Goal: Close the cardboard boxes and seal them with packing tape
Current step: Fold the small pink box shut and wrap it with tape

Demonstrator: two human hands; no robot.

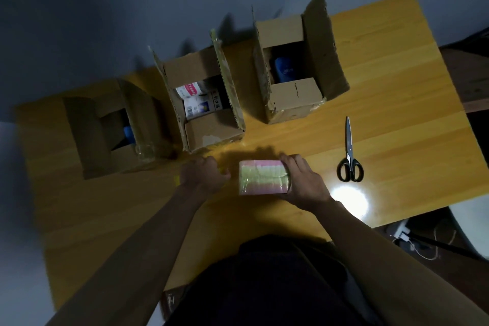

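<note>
Head view, right hand (304, 182) holds tape roll (263, 177)

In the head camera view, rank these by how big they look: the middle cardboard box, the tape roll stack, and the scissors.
1. Middle cardboard box, clearly largest.
2. Tape roll stack, held by the right hand.
3. Scissors, longer than the stack is wide but much thinner; they lie about as near the camera, so this ranking holds by area only.

Three open boxes stand on the table: left (105, 130), middle (203, 103), right (296, 71). One tape roll (262, 177), one pair of scissors (349, 153), two hands: left (203, 176), right (304, 182).
</note>
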